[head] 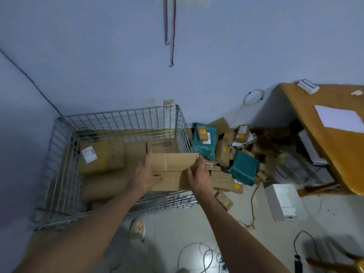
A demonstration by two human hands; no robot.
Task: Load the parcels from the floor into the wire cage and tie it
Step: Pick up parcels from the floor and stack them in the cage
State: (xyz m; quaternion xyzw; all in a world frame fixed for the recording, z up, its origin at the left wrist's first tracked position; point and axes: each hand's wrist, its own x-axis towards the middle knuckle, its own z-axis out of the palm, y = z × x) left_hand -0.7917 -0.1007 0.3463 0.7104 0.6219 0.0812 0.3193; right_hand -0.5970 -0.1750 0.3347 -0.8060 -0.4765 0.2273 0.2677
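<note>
Holding cardboard box (173, 170) over wire cage (122, 119) right corner: left hand (144, 175) grips left side, right hand (199, 174) grips right side. Parcel pile (222, 148) on floor beside cage.

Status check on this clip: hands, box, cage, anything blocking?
Left hand and right hand grip cardboard box over wire cage. Cage partly loaded; parcel pile remains on floor. Nothing blocking the drop.
</note>
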